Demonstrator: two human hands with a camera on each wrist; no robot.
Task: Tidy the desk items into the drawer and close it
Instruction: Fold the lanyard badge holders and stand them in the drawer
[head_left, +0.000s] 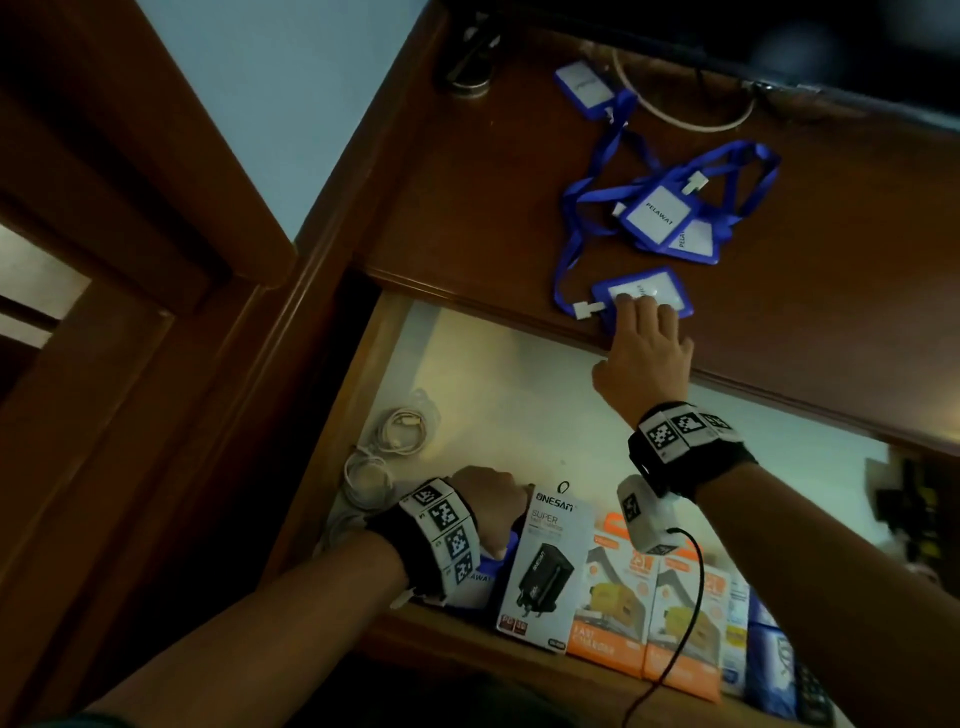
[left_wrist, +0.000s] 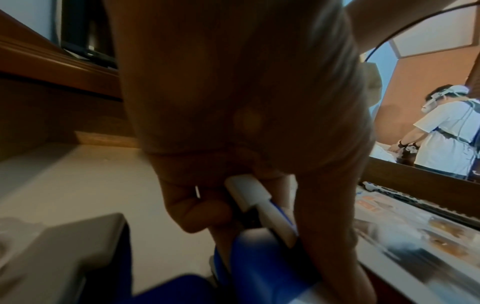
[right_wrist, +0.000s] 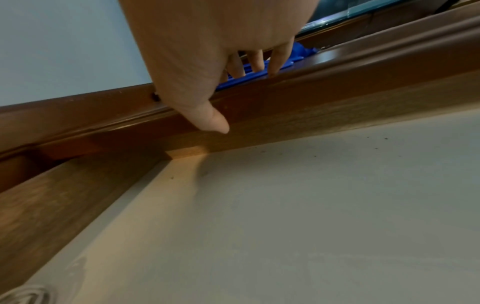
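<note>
The drawer (head_left: 519, 405) stands open below the brown desk top (head_left: 467, 208). Several blue badge holders with blue lanyards lie on the desk: one at the front edge (head_left: 654, 286), two overlapping ones (head_left: 657, 215) behind it, and one at the back (head_left: 582, 85). My right hand (head_left: 644, 332) lays straight fingers on the front-edge badge holder (right_wrist: 287, 64), thumb hanging free below the desk edge. Inside the drawer's left front, my left hand (head_left: 488, 499) grips another blue badge holder (head_left: 480, 574) by its white clip (left_wrist: 249, 195) and lanyard.
A black-and-white charger box (head_left: 545, 566) and orange charger boxes (head_left: 618, 597) line the drawer's front. White coiled cables (head_left: 395, 431) lie at its left side. A pale cable (head_left: 675, 114) curves at the desk's back. Another person (left_wrist: 446, 133) stands beyond the drawer's right end.
</note>
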